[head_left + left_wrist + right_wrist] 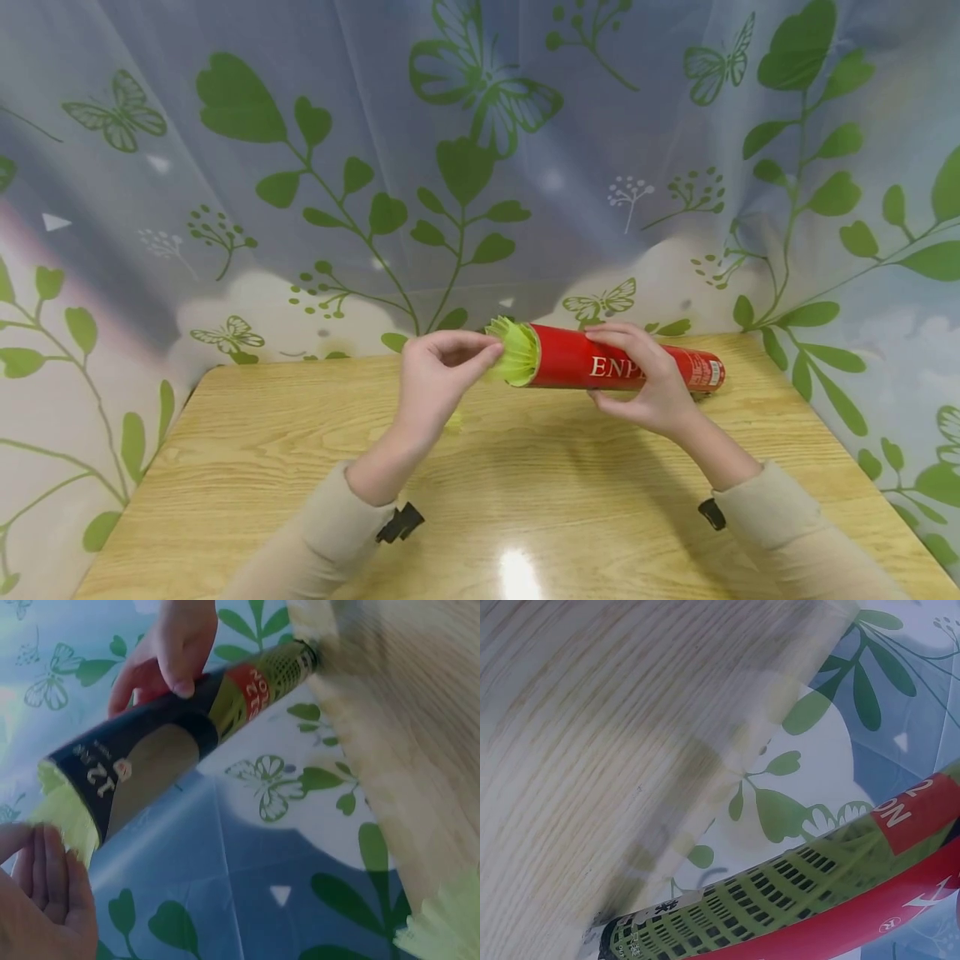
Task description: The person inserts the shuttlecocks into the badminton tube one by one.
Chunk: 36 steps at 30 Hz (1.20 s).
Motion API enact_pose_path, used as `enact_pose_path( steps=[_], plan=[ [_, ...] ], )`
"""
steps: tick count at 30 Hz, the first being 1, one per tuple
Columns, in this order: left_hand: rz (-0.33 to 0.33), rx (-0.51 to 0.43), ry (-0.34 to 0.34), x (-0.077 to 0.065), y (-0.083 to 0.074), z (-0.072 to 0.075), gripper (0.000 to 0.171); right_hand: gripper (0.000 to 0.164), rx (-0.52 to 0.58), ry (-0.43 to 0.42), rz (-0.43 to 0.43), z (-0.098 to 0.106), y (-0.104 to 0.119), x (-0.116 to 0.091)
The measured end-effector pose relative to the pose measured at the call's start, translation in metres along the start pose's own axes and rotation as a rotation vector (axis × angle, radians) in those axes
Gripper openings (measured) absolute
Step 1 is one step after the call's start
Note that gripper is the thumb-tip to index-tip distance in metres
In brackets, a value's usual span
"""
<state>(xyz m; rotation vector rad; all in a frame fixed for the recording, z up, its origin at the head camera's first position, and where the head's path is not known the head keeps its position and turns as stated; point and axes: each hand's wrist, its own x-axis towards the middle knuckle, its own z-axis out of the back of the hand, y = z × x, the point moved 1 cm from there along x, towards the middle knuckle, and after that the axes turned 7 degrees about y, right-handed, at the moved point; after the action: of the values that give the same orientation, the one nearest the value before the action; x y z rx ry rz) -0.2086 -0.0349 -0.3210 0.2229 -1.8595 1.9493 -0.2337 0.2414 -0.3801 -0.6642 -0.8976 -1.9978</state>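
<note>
A red cylindrical shuttlecock tube (562,357) lies nearly level above the back of the table, its open end to the left. My right hand (651,379) grips it around the middle, thumb below and fingers over the top. A yellow-green shuttlecock (517,354) pokes its pleated skirt out of the open end. With thumb and forefinger, my left hand (438,379) pinches the skirt's rim. The left wrist view shows the tube's dark side (157,742) marked 12. In the right wrist view only the tube's far part (795,900) appears; the right hand is out of frame.
Another yellow-green shuttlecock (442,922) lies on the wooden table (262,450), mostly hidden behind the left wrist in the head view. A curtain (360,275) printed with leaves and butterflies hangs along the table's back and sides.
</note>
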Motion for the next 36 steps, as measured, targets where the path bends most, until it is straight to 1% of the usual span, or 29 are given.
enact_pose_path(
  steps=[3,7,9,16,20,27,36],
  plan=[
    [0.039,0.026,0.039,0.001,-0.001,0.003,0.01,0.064,0.0,0.002,0.004,0.0,0.0,0.0],
    [0.082,0.054,0.065,0.001,-0.002,0.004,0.009,0.064,0.004,0.004,0.001,0.0,0.001,0.0],
    [0.091,0.062,0.076,0.001,-0.002,0.004,0.009,0.065,0.008,0.004,0.0,0.0,0.001,0.001],
    [0.076,0.111,0.114,0.003,-0.001,0.0,0.007,0.065,0.018,0.009,-0.004,-0.001,0.002,0.0],
    [0.071,0.117,0.135,0.004,0.001,-0.002,0.006,0.065,0.017,0.011,-0.004,-0.002,0.002,0.0],
    [0.072,0.153,0.144,0.005,0.001,-0.006,0.007,0.065,0.022,0.009,0.002,-0.003,0.004,0.0],
    [0.061,0.151,0.158,0.005,0.001,-0.009,0.006,0.065,0.031,0.009,0.013,-0.004,0.005,0.001]
  ],
)
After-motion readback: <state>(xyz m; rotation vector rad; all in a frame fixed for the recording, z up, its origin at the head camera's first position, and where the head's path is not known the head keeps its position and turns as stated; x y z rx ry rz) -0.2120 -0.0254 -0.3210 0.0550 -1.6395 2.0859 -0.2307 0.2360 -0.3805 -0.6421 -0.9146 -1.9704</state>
